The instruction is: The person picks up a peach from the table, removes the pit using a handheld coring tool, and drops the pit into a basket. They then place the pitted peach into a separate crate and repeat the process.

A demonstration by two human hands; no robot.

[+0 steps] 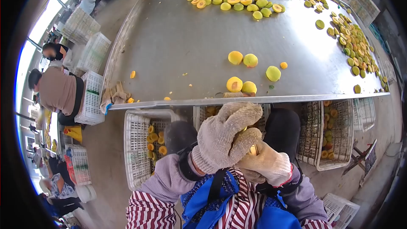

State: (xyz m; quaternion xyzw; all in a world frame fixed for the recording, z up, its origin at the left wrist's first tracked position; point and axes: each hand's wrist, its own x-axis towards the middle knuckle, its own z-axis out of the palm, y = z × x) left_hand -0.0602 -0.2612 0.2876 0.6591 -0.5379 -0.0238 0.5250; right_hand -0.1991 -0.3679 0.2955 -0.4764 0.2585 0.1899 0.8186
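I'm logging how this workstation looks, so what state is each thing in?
Left hand: gloved, fingers curled.
Right hand: gloved, grip partly hidden.
Metal table: small scraps scattered on it.
Far fruit pile: many pieces cut open.
Left crate: open-topped, fruit inside.
Cloth at table corner: crumpled.

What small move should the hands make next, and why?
Probably ease the left hand back slightly while the right hand steadies: they meet in front of the metal table, and only a sliver of something yellow shows between them, so what they hold can't be checked.
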